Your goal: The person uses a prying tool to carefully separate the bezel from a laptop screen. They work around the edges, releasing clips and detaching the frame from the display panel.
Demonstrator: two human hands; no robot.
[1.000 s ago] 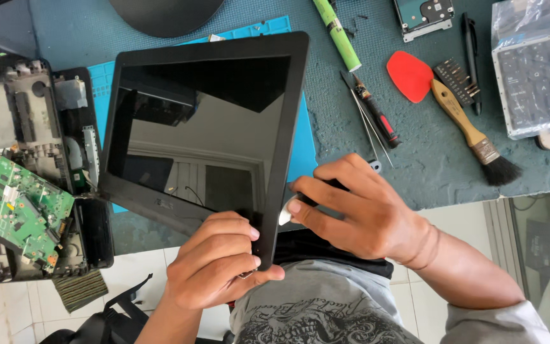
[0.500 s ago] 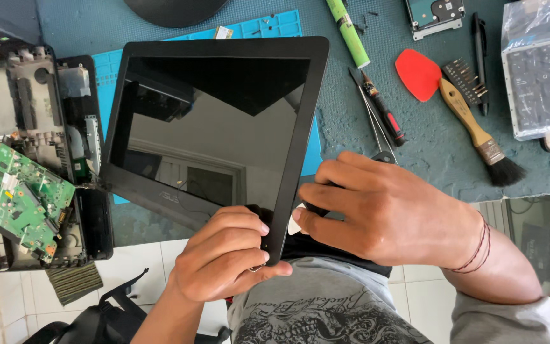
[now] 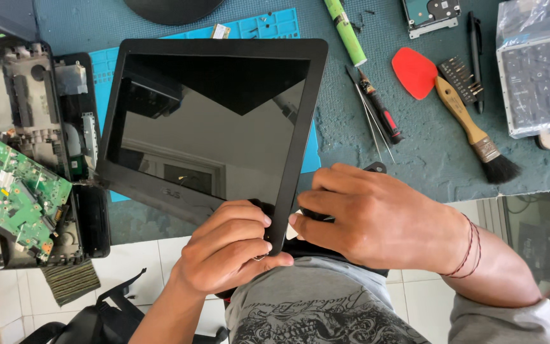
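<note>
Both hands [image 3: 237, 245] [image 3: 377, 220] — black screen panel's [image 3: 205, 127] corner.

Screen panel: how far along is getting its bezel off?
Done: the laptop base lies opened, its green circuit board exposed. In hand: the left hand grips the screen panel at its lower corner, the right hand pressing beside that edge. Left: the black bezel sits on all around.

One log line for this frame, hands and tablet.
left hand: grips tablet corner | right hand: pressed at same edge, thin tool partly hidden | tablet: tilted over blue mat
</note>
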